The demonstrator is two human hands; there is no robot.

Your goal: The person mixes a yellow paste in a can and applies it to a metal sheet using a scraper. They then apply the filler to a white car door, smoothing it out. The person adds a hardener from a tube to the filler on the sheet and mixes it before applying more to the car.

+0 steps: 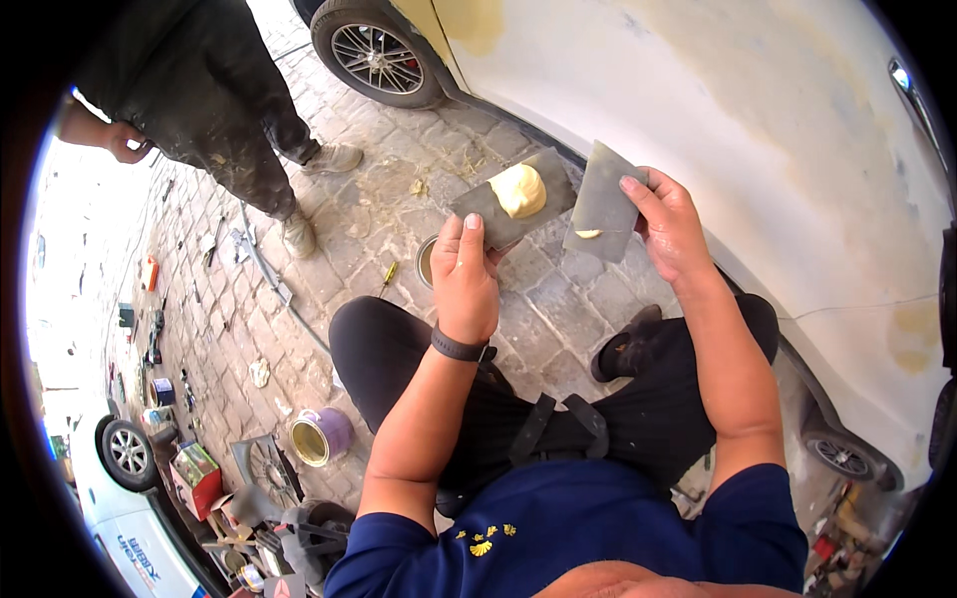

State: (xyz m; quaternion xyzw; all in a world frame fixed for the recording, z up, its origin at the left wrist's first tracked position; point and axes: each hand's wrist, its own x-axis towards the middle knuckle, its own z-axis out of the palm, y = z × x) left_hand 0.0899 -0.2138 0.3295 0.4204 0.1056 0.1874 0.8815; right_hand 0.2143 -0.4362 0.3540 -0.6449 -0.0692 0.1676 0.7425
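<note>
Head: yellow paste (519,190) (smooth mound)

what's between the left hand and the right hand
In the head view: a grey plate bearing a cream-coloured mound, then a second grey plate with a small cream smear.

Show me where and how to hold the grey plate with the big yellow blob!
Probably pinch the grey plate by its near-left end, coming from the near side, thumb above and fingers below. It's thin and flat, and the big yellow blob sits away from that end. The left hand grips it there.
</note>
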